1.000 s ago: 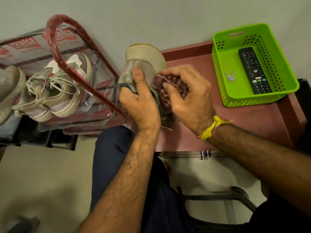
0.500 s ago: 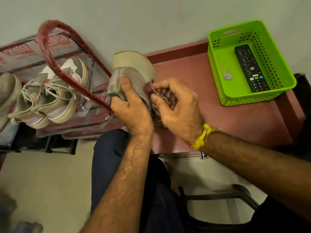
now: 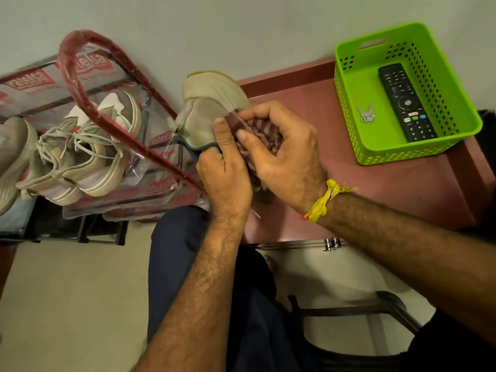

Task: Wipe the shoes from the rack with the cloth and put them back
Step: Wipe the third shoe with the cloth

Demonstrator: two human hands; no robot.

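Observation:
A beige shoe (image 3: pixel 206 103) stands on end in the middle, sole side facing away, over the edge of the reddish table (image 3: pixel 375 189). My left hand (image 3: pixel 222 167) grips it at the dark collar, thumb up along its side. My right hand (image 3: pixel 281 154) presses a bunched red-and-white striped cloth (image 3: pixel 257 132) against the shoe's right side. To the left stands the shoe rack (image 3: pixel 80 57) with a red tube frame wrapped in printed plastic. A pair of beige laced sneakers (image 3: pixel 88 151) lies on its shelf, and another pale shoe (image 3: pixel 10 154) shows at the left edge.
A bright green perforated basket (image 3: pixel 349 108) sits at the table's back right, holding a black remote control (image 3: pixel 405 103) and a small grey keyring figure (image 3: pixel 365 114). My dark-trousered knee (image 3: pixel 182 251) is under the hands. A black chair frame (image 3: pixel 375 310) stands below the table.
The shoe has turned slightly in my left hand and the cloth has slid up toward the shoe's upper part. The view shifted a little; the rack shoes have not moved.

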